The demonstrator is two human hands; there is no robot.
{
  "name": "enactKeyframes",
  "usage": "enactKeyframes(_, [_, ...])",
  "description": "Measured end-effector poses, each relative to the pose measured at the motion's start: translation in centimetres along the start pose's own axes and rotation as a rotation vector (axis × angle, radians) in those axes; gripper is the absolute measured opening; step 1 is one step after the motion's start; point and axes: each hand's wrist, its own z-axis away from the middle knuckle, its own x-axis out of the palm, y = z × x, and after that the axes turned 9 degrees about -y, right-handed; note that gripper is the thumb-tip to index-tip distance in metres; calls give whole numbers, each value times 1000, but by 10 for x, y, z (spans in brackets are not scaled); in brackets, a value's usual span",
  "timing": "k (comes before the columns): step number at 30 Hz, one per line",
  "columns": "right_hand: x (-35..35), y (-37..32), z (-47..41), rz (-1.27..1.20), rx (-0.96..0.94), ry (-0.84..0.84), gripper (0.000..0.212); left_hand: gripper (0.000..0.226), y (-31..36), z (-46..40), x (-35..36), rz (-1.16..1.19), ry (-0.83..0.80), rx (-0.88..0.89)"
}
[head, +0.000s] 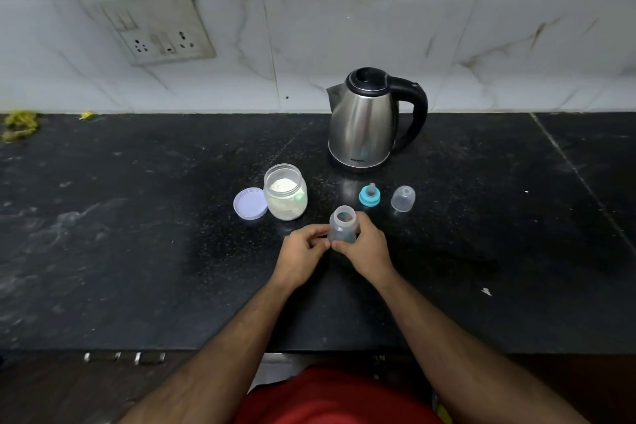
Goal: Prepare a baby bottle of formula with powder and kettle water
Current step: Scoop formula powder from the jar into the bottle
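An open clear baby bottle (342, 222) stands upright on the black counter (137, 234). My right hand (364, 246) wraps around its lower body. My left hand (303, 249) touches the bottle's left side with its fingertips. Just behind on the left stands an open glass jar of white powder (285, 195), and its lilac lid (250, 203) lies beside it. A steel kettle with a black handle (370, 120) sits at the back, lid shut. The blue teat ring (370, 195) and the clear cap (403, 198) rest to the right of the bottle.
A white tiled wall with a socket plate (151, 27) rises behind the counter. Yellow-green scraps (20, 126) lie at the far left of the counter. The counter's front edge (206, 351) runs just before my red clothing.
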Motion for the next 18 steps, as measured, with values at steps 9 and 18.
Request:
enactKeyframes(9, [7,-6,-6,34,43,23,69,38,-1,-6,-14,-17,29,-39])
enactKeyframes(18, [-21,-34,22,154,-26,37,117,59,-7,-7,-66,-8,583,-85])
